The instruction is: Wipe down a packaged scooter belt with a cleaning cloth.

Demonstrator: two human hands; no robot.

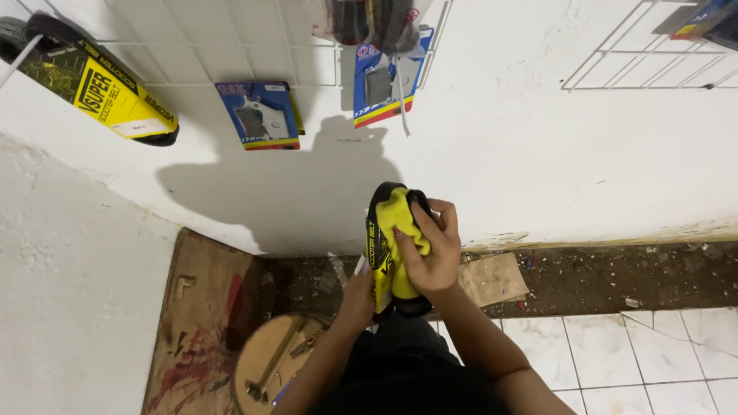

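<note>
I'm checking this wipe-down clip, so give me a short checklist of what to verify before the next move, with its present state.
1. Left hand grips the lower end of the belt pack: ok.
2. Right hand presses the yellow cloth on the pack: ok.
3. Pack held clear of the white wall: ok.
4. Pack's far side clean: cannot tell.
5. Floor below free of clutter: not ok, a round wooden stool with tools stands there.

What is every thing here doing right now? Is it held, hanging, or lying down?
Belt pack: held upright in both hands.
Yellow cloth: pressed on the belt pack.
Right hand: gripping the cloth.
Left hand: holding the pack's lower end.
Blue packs: hanging on the wall grid.
Wooden board: lying on the floor.
</note>
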